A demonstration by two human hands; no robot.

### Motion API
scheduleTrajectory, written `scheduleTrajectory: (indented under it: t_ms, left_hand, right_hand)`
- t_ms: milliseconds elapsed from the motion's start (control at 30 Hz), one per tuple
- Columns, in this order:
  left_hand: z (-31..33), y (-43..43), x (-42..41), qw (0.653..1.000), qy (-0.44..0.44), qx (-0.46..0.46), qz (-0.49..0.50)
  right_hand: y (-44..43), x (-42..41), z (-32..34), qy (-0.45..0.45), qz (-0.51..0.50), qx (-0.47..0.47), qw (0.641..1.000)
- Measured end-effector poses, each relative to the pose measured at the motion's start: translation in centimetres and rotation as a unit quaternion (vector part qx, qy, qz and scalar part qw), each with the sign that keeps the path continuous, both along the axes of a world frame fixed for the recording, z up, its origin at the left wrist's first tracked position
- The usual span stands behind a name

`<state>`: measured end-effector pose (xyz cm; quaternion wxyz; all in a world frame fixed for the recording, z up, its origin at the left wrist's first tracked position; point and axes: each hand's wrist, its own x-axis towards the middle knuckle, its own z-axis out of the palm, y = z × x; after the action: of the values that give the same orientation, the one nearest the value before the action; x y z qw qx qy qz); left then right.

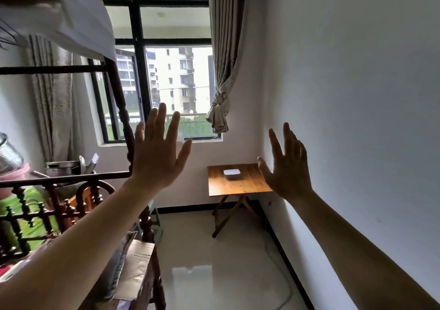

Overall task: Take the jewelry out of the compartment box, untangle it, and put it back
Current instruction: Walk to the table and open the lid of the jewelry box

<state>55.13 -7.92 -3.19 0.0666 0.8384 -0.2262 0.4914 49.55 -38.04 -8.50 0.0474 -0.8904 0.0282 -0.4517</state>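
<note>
Your left hand point(157, 159) and right hand point(287, 169) are raised before you, each grip spread wide, fingers apart, holding nothing. Well beyond them, the wooden folding table point(238, 183) stands against the wall under the window, carrying the small white compartment box point(232, 174), lid shut.

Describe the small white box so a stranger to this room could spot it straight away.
Look below the black-framed window to the far corner by the white wall, where a small wooden folding table stands on crossed legs. The small white box sits near the table's back edge, between the two raised, empty hands. It is the only thing on the tabletop, pale against brown wood.
</note>
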Motion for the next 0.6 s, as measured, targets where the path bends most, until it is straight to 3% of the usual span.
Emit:
scheduleTrajectory:
  t_ms: [400,600]
  left_hand:
    - [-4.9,2.1,26.4,0.997,0.017,0.041,0.071]
    - [-3.3,0.5,40.7,0.996,0.048,0.033,0.06]
  right_hand:
    - [1.3,28.6,-4.3,0.035,0.026,-0.05,0.998]
    - [0.2,40.7,-3.0,0.033,0.017,-0.104,0.994]
